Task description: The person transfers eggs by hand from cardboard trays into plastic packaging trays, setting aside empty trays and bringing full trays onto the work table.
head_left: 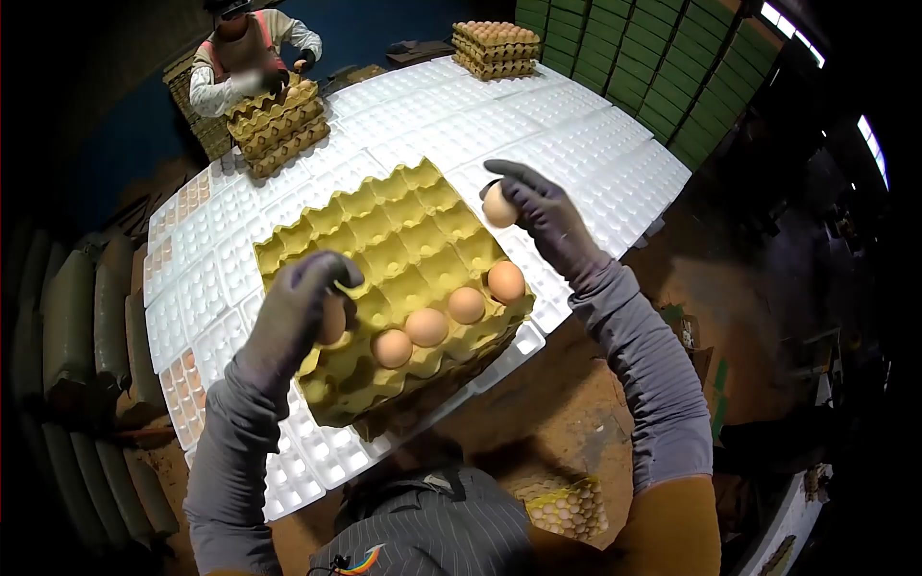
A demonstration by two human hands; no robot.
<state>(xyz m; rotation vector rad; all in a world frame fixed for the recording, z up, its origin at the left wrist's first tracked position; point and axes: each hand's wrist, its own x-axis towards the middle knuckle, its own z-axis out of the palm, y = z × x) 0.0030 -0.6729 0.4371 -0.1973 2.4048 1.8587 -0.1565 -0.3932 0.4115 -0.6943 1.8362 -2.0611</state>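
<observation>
A yellow pulp egg tray [423, 240] lies tilted before me on what looks like a stack of trays. Several brown eggs [426, 327] sit in a row near its front edge, and many of its other cups are bare. My gloved left hand [305, 307] is over the tray's left side, fingers curled round an egg [332, 320] that they partly hide. Off the tray's right edge, above the white trays, my gloved right hand [543, 206] holds a lighter egg [499, 206] between thumb and fingers.
White moulded trays [595, 154] cover the table, a few holding eggs at the left edge. Another person [252, 58] handles a tray stack [279, 134] at the far left. More stacked egg trays [496, 50] stand at the back. An egg-filled tray [569, 509] is down by my legs.
</observation>
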